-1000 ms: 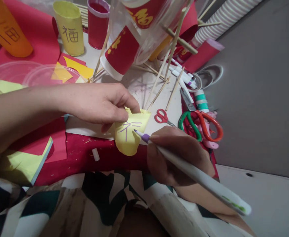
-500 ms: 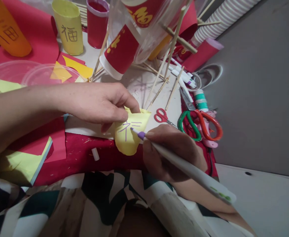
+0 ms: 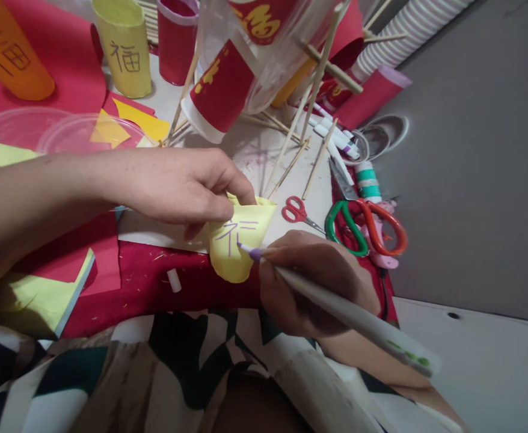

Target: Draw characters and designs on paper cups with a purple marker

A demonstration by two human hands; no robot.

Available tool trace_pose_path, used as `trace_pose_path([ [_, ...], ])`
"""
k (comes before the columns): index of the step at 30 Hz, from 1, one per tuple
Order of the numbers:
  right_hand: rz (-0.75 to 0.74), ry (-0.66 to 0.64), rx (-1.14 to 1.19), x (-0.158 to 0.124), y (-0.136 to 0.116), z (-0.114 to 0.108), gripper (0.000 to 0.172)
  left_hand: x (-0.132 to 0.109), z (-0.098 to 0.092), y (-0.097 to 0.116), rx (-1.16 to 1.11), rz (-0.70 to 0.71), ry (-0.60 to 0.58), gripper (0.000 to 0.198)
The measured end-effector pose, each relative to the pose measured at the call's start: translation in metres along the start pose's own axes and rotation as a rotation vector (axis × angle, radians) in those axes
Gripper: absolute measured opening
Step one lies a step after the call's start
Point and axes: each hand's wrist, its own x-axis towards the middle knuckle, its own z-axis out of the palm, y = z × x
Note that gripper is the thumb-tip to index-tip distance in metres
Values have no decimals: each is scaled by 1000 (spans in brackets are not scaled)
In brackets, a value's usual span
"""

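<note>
My left hand (image 3: 201, 186) pinches the upper rim of a yellow paper cup (image 3: 232, 264), fingers inside it and thumb on the outer face. The cup leans toward me at the table's near edge and carries purple strokes of a partly drawn character. In my right hand (image 3: 313, 282) is a white marker pen (image 3: 336, 304) with a purple collar, its tip touching the cup just right of the drawn vertical stroke. Behind my left hand stands another yellow paper cup (image 3: 124, 51) bearing a full character.
Red-handled small scissors (image 3: 294, 209) and larger green-and-orange scissors (image 3: 367, 225) lie right of the cup. Thin wooden sticks (image 3: 320, 159) and red cups (image 3: 222, 87) rise behind. A white cap-like piece (image 3: 174, 280) rests on the red cloth (image 3: 142, 282).
The marker tip has moved slightly down the cup, leaving a short new purple stroke. My left hand keeps its hold in nearly the same place.
</note>
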Motion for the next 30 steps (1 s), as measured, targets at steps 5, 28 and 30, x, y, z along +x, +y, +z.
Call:
trace_pose_path([
  [5, -31, -103, -1, 2, -2, -4, 25, 0, 0, -2, 8, 14, -17, 43],
  [28, -24, 4, -30, 3, 2, 2, 23, -1, -1, 5, -11, 22, -1, 34],
  [30, -14, 4, -32, 2, 2, 2, 22, 0, -1, 4, -3, 9, -7, 38],
])
